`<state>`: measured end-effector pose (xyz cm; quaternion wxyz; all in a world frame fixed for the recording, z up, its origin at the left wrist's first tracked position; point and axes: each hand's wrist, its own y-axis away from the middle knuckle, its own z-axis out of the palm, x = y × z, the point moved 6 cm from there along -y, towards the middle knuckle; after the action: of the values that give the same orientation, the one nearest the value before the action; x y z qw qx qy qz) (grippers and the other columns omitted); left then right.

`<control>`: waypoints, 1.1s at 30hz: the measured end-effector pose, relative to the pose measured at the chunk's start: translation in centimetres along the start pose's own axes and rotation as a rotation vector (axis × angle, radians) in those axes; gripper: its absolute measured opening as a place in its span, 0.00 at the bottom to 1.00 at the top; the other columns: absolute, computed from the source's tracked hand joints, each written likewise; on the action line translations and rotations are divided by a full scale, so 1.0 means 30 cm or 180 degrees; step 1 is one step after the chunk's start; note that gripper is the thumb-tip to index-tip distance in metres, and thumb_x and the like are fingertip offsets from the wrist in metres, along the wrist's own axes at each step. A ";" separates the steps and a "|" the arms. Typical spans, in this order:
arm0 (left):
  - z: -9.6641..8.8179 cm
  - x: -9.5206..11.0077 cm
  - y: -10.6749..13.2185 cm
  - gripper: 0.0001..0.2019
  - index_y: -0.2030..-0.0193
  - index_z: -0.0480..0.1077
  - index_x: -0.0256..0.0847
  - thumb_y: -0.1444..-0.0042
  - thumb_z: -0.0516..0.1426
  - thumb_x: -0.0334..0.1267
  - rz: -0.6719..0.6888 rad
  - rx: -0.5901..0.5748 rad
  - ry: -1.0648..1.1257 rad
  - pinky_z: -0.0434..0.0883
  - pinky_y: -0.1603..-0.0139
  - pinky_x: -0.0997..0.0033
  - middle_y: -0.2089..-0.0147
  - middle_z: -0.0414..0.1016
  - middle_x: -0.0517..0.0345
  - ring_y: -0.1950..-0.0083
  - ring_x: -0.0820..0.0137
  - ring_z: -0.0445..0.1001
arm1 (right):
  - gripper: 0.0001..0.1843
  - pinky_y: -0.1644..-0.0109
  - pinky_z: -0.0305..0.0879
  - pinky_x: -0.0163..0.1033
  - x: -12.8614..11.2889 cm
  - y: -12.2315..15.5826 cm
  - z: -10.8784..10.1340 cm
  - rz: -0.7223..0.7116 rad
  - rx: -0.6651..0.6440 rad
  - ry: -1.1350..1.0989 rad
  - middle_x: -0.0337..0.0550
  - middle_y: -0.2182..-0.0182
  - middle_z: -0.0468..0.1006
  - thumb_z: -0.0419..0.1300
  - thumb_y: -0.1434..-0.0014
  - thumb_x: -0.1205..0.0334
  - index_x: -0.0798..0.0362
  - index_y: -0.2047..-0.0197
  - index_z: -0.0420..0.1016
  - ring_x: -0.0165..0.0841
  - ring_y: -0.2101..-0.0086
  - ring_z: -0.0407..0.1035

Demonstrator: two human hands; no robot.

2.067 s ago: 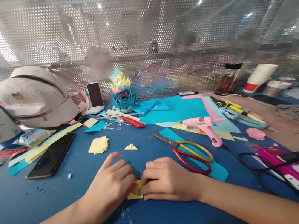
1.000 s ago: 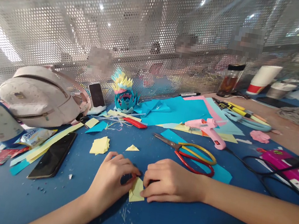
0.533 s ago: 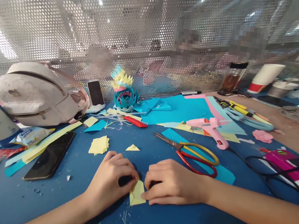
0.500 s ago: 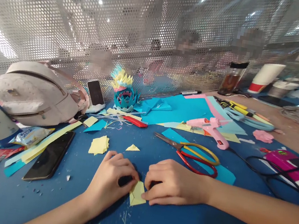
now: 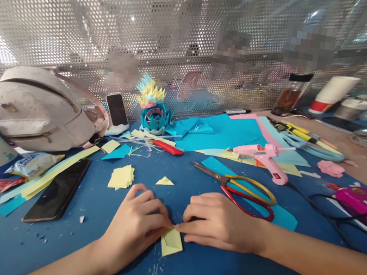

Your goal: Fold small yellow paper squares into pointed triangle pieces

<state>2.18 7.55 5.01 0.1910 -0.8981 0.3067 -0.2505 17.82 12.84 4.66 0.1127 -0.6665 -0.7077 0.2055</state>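
Observation:
A small piece of yellow paper [image 5: 171, 245] with a crease lies flat on the blue table, its top edge folded. My left hand [image 5: 139, 224] pinches its upper left corner, thumb and fingers together. From the other side, my right hand [image 5: 220, 222] presses its fingertips on the upper right corner, almost meeting the left ones. Just beyond my hands is a folded yellow triangle [image 5: 165, 181]. A stack of yellow paper squares [image 5: 121, 177] sits to its left. Scissors [image 5: 232, 183] with yellow and red handles lie past my right hand, partly over blue paper [image 5: 284, 216].
At the back stand a folded paper model [image 5: 154, 116] and a phone [image 5: 116, 110]. A pink glue gun [image 5: 262, 158], its cord trailing right, and a red cutter [image 5: 167, 147] lie beyond the scissors. To the left are a backpack [image 5: 37, 108] and a black phone [image 5: 58, 191].
My right fingertips have moved up from the paper's lower right side to its top edge. My left fingers have come closer to them. The view has shifted slightly.

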 end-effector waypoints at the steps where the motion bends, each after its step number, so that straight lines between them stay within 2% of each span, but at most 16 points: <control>1: -0.001 0.001 0.001 0.12 0.60 0.78 0.48 0.27 0.55 0.36 0.0033 0.0020 -0.0014 0.58 0.49 0.60 0.62 0.82 0.63 0.63 0.69 0.72 | 0.16 0.64 0.57 0.39 0.002 0.002 0.003 0.0019 -0.0021 0.0044 0.42 0.63 0.78 0.52 0.24 0.55 0.52 0.49 0.79 0.31 0.67 0.66; 10: -0.013 0.014 0.014 0.13 0.59 0.76 0.46 0.26 0.52 0.33 0.0247 0.0108 -0.0109 0.58 0.46 0.59 0.60 0.82 0.64 0.63 0.69 0.71 | 0.16 0.63 0.57 0.38 0.001 0.002 0.016 0.0218 -0.0079 0.0061 0.43 0.62 0.77 0.51 0.24 0.55 0.52 0.47 0.78 0.32 0.65 0.66; 15: -0.037 0.048 0.028 0.11 0.57 0.76 0.44 0.27 0.52 0.31 0.0312 0.0091 -0.0201 0.56 0.37 0.56 0.57 0.84 0.64 0.62 0.69 0.74 | 0.16 0.64 0.57 0.39 -0.005 -0.001 0.017 0.0169 -0.0059 0.0182 0.42 0.63 0.77 0.50 0.24 0.55 0.51 0.48 0.78 0.31 0.67 0.65; 18: -0.044 0.073 0.050 0.11 0.55 0.76 0.42 0.27 0.53 0.37 0.0382 0.0148 -0.0390 0.53 0.31 0.57 0.54 0.84 0.62 0.59 0.68 0.77 | 0.15 0.65 0.56 0.39 -0.020 -0.006 0.012 0.0067 0.0001 0.0345 0.41 0.65 0.76 0.51 0.24 0.56 0.52 0.49 0.78 0.31 0.68 0.64; 21: -0.032 0.098 0.085 0.20 0.55 0.77 0.40 0.24 0.47 0.46 0.0658 0.0255 -0.0702 0.47 0.25 0.55 0.53 0.85 0.57 0.56 0.66 0.80 | 0.14 0.66 0.55 0.40 -0.035 -0.008 0.006 -0.0063 0.0038 0.0388 0.41 0.67 0.76 0.52 0.24 0.58 0.54 0.52 0.78 0.32 0.69 0.62; 23: -0.011 0.099 0.108 0.21 0.55 0.78 0.40 0.24 0.47 0.47 0.0777 0.0182 -0.0917 0.45 0.23 0.53 0.50 0.84 0.55 0.53 0.65 0.81 | 0.14 0.66 0.54 0.41 -0.035 -0.009 0.004 -0.0081 0.0033 0.0217 0.41 0.67 0.76 0.52 0.24 0.58 0.54 0.54 0.78 0.32 0.69 0.62; 26: 0.001 0.080 0.126 0.14 0.54 0.78 0.43 0.25 0.50 0.38 0.0810 0.0205 -0.0998 0.47 0.23 0.50 0.50 0.84 0.56 0.51 0.66 0.81 | 0.16 0.64 0.56 0.40 -0.009 -0.013 0.007 0.0141 -0.0064 -0.0359 0.42 0.65 0.77 0.52 0.24 0.56 0.53 0.54 0.79 0.31 0.67 0.64; 28: -0.001 0.064 0.126 0.15 0.53 0.78 0.45 0.25 0.49 0.33 0.0847 0.0202 -0.0796 0.48 0.23 0.48 0.50 0.84 0.58 0.49 0.68 0.80 | 0.15 0.60 0.59 0.38 0.017 -0.018 0.010 0.0400 -0.0121 -0.0777 0.44 0.62 0.78 0.52 0.24 0.56 0.52 0.51 0.79 0.31 0.63 0.66; 31: 0.001 0.048 0.111 0.16 0.49 0.77 0.46 0.24 0.47 0.33 0.0910 -0.0035 -0.0391 0.45 0.22 0.48 0.45 0.82 0.60 0.44 0.69 0.78 | 0.15 0.55 0.61 0.37 0.048 -0.027 0.019 0.0739 -0.0203 -0.1128 0.46 0.58 0.78 0.54 0.25 0.55 0.52 0.46 0.78 0.33 0.59 0.67; 33: 0.000 0.032 0.099 0.14 0.49 0.76 0.48 0.24 0.49 0.32 0.0700 -0.0145 -0.0206 0.45 0.21 0.52 0.46 0.81 0.62 0.43 0.72 0.77 | 0.15 0.54 0.61 0.37 0.056 -0.031 0.025 0.0825 -0.0252 -0.1253 0.46 0.57 0.78 0.56 0.26 0.55 0.53 0.46 0.79 0.33 0.58 0.67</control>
<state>1.49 4.75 3.84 0.2067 -0.8708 0.4027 -0.1919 16.49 14.37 4.21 -0.0810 -0.7028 -0.6321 0.3163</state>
